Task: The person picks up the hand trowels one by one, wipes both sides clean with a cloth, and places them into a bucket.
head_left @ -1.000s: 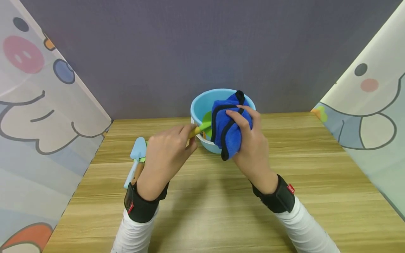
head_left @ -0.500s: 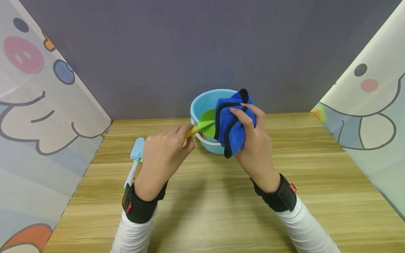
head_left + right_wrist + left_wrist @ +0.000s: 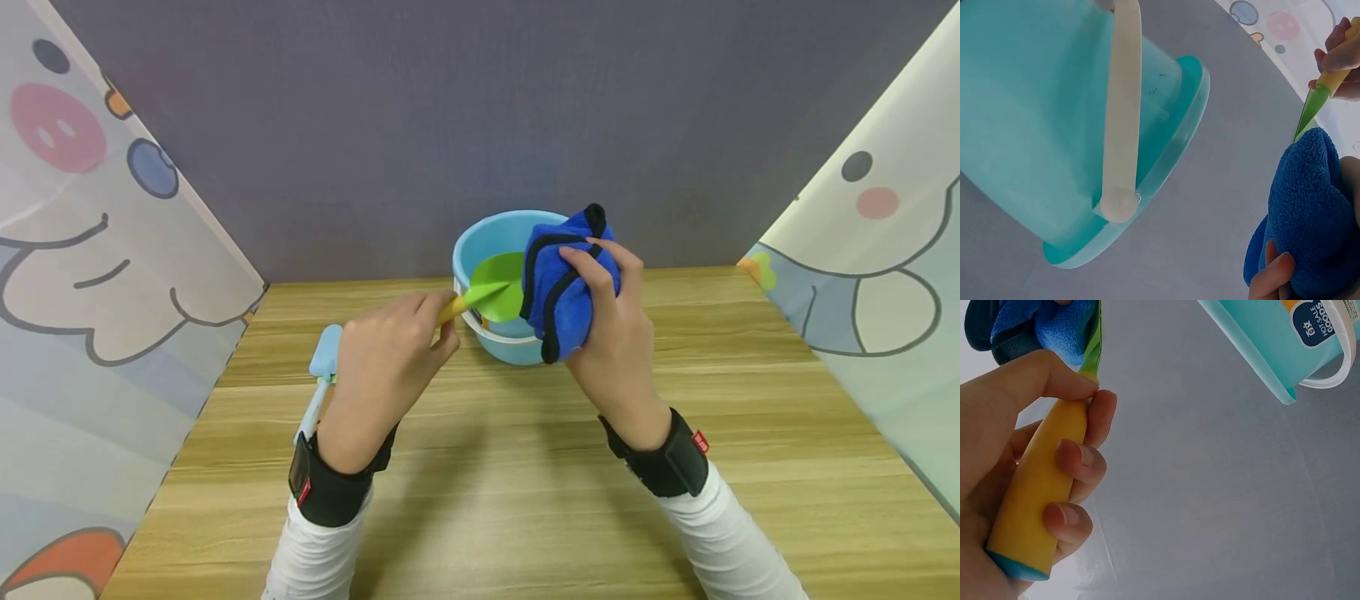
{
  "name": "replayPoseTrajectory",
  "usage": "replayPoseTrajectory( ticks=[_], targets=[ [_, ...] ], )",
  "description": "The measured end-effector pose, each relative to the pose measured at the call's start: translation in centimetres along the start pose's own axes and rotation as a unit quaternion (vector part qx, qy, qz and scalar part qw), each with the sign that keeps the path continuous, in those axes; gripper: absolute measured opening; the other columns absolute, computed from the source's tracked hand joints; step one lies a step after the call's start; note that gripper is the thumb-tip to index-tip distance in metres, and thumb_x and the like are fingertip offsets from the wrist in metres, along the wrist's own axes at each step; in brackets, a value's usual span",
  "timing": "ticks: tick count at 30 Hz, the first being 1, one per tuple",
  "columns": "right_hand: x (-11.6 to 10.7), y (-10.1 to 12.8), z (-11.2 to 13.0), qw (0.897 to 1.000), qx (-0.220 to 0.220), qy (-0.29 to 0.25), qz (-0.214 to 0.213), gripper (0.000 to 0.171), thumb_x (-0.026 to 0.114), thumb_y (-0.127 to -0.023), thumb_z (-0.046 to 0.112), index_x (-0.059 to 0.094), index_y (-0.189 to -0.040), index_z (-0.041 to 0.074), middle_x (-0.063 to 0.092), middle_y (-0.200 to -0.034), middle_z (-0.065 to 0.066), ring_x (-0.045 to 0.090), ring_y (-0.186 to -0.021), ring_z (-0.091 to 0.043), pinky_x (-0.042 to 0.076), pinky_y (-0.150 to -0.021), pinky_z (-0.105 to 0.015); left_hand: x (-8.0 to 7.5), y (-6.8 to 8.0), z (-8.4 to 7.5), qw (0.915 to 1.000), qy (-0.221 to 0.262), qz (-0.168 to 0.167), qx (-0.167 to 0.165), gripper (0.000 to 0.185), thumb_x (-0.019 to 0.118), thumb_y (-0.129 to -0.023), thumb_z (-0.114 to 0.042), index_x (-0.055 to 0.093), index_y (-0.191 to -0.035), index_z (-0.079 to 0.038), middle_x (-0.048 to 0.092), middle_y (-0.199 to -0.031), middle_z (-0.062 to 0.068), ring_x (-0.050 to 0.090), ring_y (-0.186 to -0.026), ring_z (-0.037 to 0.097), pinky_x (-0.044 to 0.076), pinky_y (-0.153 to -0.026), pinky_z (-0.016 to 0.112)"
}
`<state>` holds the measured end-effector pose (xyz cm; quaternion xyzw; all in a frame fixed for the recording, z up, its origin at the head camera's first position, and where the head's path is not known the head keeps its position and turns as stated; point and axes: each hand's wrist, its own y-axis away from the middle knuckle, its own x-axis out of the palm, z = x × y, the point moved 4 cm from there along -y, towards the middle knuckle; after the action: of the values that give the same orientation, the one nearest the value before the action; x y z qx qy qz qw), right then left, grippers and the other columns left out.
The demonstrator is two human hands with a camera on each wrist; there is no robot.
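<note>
Cloth (image 3: 566, 287), gripped by right hand (image 3: 611, 333), slid rightward off spade (image 3: 491, 292) that left hand (image 3: 390, 367) grips

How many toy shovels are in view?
2. A green shovel with a yellow handle is gripped by the left hand over the bucket; a light blue shovel lies on the table, partly hidden.

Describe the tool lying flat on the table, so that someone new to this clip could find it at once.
Start at the wooden table and go to its left side, just behind the left hand. A small toy shovel lies there, partly hidden by that wrist. Its pale blue blade sets it apart from the green and yellow shovel held over the blue bucket.
</note>
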<state>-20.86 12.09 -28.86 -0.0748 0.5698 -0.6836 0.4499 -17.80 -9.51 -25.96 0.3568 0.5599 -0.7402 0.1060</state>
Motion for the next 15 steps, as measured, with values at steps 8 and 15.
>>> replayPoseTrajectory(
  ticks=[8, 15],
  targets=[
    [0.03, -0.02, -0.14, 1.0, 0.015, 0.002, 0.008, 0.073, 0.079, -0.08, 0.002, 0.046, -0.14, 0.026, 0.044, -0.145, -0.019, 0.061, -0.122, -0.046, 0.057, -0.068, -0.062, -0.03, -0.02, 0.16, 0.9999, 0.002, 0.011, -0.005, 0.021, 0.072, -0.081, -0.007, 0.076, -0.102, -0.009, 0.074, -0.079, 0.001, 0.059, -0.053, 0.014, 0.035, -0.039, 0.029],
    [-0.02, 0.01, -0.26, 1.0, 0.005, 0.002, 0.025, 0.07, 0.079, -0.083, 0.008, 0.045, -0.142, 0.025, 0.043, -0.145, -0.022, 0.059, -0.125, -0.045, 0.058, -0.071, -0.06, 0.12, 0.05, 0.25, 0.9998, -0.001, 0.017, -0.007, 0.022, 0.073, -0.08, -0.007, 0.076, -0.102, -0.01, 0.074, -0.078, 0.0, 0.057, -0.051, 0.013, 0.035, -0.039, 0.029]
  ],
)
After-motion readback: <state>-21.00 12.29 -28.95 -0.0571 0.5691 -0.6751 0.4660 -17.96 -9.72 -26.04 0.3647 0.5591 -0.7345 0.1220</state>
